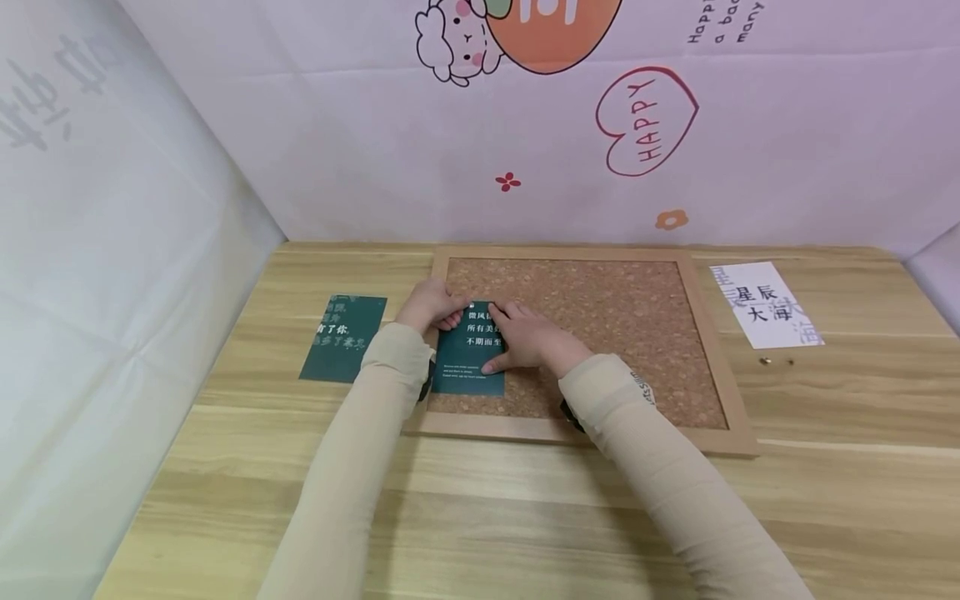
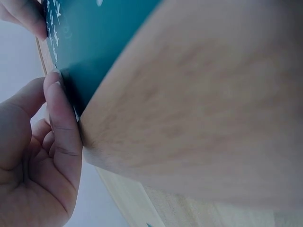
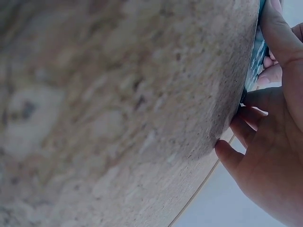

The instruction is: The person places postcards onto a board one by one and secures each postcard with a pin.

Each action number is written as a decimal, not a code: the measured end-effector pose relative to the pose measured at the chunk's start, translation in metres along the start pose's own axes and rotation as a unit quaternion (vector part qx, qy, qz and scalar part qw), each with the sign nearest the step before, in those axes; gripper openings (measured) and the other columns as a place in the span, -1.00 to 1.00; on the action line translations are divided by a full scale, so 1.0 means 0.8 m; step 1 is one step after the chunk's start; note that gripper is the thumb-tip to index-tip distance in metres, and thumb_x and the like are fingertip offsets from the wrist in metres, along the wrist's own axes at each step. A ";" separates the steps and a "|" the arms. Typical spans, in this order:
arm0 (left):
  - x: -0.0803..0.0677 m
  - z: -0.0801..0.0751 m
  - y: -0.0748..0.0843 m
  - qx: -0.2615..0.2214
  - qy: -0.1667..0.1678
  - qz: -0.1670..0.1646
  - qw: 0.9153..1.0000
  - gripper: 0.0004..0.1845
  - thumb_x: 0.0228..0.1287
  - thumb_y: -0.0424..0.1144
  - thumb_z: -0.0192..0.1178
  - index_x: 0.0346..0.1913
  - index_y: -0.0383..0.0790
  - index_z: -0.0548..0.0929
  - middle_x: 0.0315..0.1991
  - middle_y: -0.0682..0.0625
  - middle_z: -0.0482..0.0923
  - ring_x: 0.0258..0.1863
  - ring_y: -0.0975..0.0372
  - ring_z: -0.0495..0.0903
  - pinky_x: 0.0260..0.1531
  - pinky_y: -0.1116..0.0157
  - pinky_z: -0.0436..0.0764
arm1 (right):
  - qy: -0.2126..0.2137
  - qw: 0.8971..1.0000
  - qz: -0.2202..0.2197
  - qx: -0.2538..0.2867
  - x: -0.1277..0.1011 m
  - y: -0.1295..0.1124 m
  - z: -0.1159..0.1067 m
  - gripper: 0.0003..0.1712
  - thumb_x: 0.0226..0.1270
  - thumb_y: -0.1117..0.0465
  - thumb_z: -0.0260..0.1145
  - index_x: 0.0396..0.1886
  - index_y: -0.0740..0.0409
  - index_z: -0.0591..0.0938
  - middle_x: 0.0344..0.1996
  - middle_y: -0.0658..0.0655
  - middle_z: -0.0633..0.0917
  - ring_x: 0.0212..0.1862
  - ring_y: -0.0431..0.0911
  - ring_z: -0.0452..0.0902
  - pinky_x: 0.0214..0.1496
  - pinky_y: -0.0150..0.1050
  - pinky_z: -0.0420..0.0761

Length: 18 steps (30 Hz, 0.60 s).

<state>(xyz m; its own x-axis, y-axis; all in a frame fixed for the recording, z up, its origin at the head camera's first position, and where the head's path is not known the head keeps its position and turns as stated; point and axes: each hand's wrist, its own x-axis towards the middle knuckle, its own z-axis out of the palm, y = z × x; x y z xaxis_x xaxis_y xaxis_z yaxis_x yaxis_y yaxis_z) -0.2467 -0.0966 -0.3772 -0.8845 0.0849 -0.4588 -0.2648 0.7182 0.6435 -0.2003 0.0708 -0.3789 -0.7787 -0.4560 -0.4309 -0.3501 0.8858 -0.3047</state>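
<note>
My left hand (image 1: 429, 305) pinches the dark green printed card (image 1: 471, 367) at its top-left corner; my right hand (image 1: 527, 337) presses it flat, fingers extended, onto the wood-framed cork board (image 1: 615, 317).

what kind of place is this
Probably a small craft or recording booth set up at a desk: a wooden table, a framed cork board lying flat on it, and a cartoon backdrop hung behind.

Wooden table (image 1: 525, 517) under cork board (image 1: 622, 325), green card (image 1: 343, 338), white card (image 1: 765, 304) (two pins (image 1: 776, 362) nearby)
</note>
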 end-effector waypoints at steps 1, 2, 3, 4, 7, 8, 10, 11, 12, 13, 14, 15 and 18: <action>-0.001 0.000 0.001 -0.002 -0.001 0.000 1.000 -0.58 0.40 -0.13 0.10 -0.63 -0.24 0.52 -0.79 0.09 0.43 -0.79 0.39 0.45 -0.67 0.51 0.51 | 0.000 1.000 0.000 0.000 0.000 0.000 0.000 0.20 0.17 -0.26 0.31 0.54 0.19 -0.12 0.54 0.22 -0.08 0.56 0.12 -0.16 0.56 0.01 0.01; -0.002 -0.001 0.001 -0.004 -0.001 -0.001 1.000 -0.58 0.41 -0.13 0.10 -0.63 -0.24 0.52 -0.80 0.09 0.43 -0.79 0.39 0.45 -0.67 0.51 0.51 | 0.000 1.000 0.000 0.000 0.000 0.000 0.000 0.20 0.17 -0.26 0.31 0.54 0.19 -0.12 0.54 0.22 -0.08 0.56 0.12 -0.16 0.56 0.02 0.01; -0.002 -0.001 0.002 -0.004 -0.001 -0.002 1.000 -0.58 0.41 -0.13 0.09 -0.63 -0.24 0.52 -0.80 0.09 0.43 -0.79 0.39 0.45 -0.67 0.51 0.51 | 0.000 1.000 0.000 0.000 0.000 0.000 -0.001 0.20 0.17 -0.26 0.31 0.54 0.19 -0.12 0.54 0.22 -0.08 0.56 0.12 -0.16 0.56 0.02 0.00; -0.003 -0.001 0.002 -0.004 -0.001 -0.002 1.000 -0.58 0.41 -0.13 0.09 -0.63 -0.24 0.52 -0.80 0.09 0.42 -0.79 0.39 0.45 -0.67 0.51 0.51 | 0.000 1.000 0.000 -0.001 0.000 0.000 -0.001 0.20 0.17 -0.26 0.31 0.54 0.19 -0.12 0.54 0.22 -0.07 0.56 0.12 -0.16 0.56 0.02 0.00; -0.004 -0.001 0.003 -0.002 0.001 -0.002 1.000 -0.57 0.41 -0.12 0.09 -0.64 -0.24 0.51 -0.80 0.09 0.42 -0.79 0.39 0.45 -0.67 0.51 0.51 | 0.002 1.000 0.000 -0.002 0.000 0.000 -0.002 0.20 0.18 -0.27 0.30 0.54 0.19 -0.12 0.54 0.22 -0.07 0.56 0.12 -0.16 0.56 0.02 0.00; -0.004 -0.001 0.003 -0.001 0.001 -0.002 1.000 -0.57 0.41 -0.12 0.09 -0.64 -0.24 0.51 -0.80 0.09 0.42 -0.79 0.39 0.45 -0.67 0.51 0.51 | 0.002 1.000 -0.001 -0.003 0.000 0.000 -0.002 0.20 0.18 -0.27 0.30 0.54 0.20 -0.12 0.54 0.23 -0.06 0.55 0.12 -0.15 0.56 0.03 0.00; -0.004 -0.001 0.003 -0.002 0.002 -0.002 1.000 -0.57 0.41 -0.12 0.09 -0.64 -0.24 0.51 -0.80 0.09 0.42 -0.79 0.38 0.45 -0.67 0.51 0.51 | 0.004 1.000 -0.003 -0.004 -0.001 0.000 -0.002 0.19 0.18 -0.26 0.30 0.54 0.21 -0.11 0.54 0.24 -0.06 0.55 0.13 -0.15 0.56 0.03 0.00; -0.004 -0.001 0.003 -0.004 0.001 -0.003 1.000 -0.57 0.41 -0.12 0.09 -0.64 -0.24 0.51 -0.80 0.09 0.42 -0.79 0.38 0.45 -0.67 0.50 0.51 | 0.004 1.000 -0.003 -0.004 -0.001 0.000 -0.002 0.19 0.18 -0.26 0.30 0.53 0.21 -0.11 0.54 0.24 -0.06 0.55 0.14 -0.15 0.56 0.04 0.00; -0.003 -0.001 0.003 -0.005 0.001 -0.002 1.000 -0.57 0.41 -0.12 0.09 -0.64 -0.24 0.51 -0.80 0.09 0.42 -0.79 0.38 0.45 -0.67 0.51 0.51 | 0.005 1.000 -0.004 -0.005 -0.001 0.000 -0.002 0.20 0.18 -0.26 0.30 0.53 0.21 -0.11 0.53 0.24 -0.06 0.55 0.14 -0.15 0.56 0.04 0.00; -0.003 -0.001 0.003 -0.005 0.001 -0.002 1.000 -0.57 0.41 -0.12 0.09 -0.64 -0.24 0.51 -0.79 0.09 0.42 -0.79 0.38 0.45 -0.67 0.51 0.51 | 0.005 1.000 -0.005 -0.005 -0.001 0.000 -0.002 0.20 0.18 -0.26 0.31 0.53 0.22 -0.11 0.53 0.24 -0.06 0.55 0.14 -0.15 0.56 0.04 0.00; -0.002 0.000 0.002 -0.006 0.001 -0.002 1.000 -0.58 0.41 -0.12 0.09 -0.63 -0.24 0.52 -0.79 0.09 0.43 -0.78 0.38 0.45 -0.67 0.51 0.51 | 0.005 1.000 -0.004 -0.004 -0.001 0.000 -0.001 0.20 0.18 -0.26 0.31 0.53 0.22 -0.11 0.53 0.24 -0.06 0.55 0.14 -0.15 0.56 0.04 0.00; -0.002 0.000 0.002 -0.006 0.001 -0.001 1.000 -0.58 0.41 -0.12 0.09 -0.63 -0.24 0.52 -0.79 0.09 0.42 -0.78 0.38 0.45 -0.67 0.51 0.51 | 0.005 1.000 -0.004 -0.003 0.000 0.001 -0.001 0.20 0.17 -0.26 0.31 0.53 0.21 -0.11 0.53 0.24 -0.06 0.55 0.14 -0.15 0.56 0.04 0.00; -0.003 -0.001 0.002 -0.004 0.002 0.002 1.000 -0.59 0.41 -0.12 0.09 -0.61 -0.24 0.52 -0.78 0.09 0.43 -0.77 0.39 0.45 -0.66 0.51 0.51 | 0.006 1.000 -0.003 -0.002 0.001 0.001 0.000 0.20 0.17 -0.26 0.31 0.53 0.21 -0.11 0.53 0.24 -0.05 0.55 0.13 -0.14 0.56 0.04 0.00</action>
<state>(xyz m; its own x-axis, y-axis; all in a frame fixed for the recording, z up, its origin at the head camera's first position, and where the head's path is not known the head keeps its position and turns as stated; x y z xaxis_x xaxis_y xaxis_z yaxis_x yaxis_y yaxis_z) -0.2452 -0.0959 -0.3748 -0.8874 0.0849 -0.4531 -0.2640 0.7123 0.6504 -0.2018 0.0713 -0.3794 -0.7829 -0.4607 -0.4181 -0.3577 0.8832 -0.3034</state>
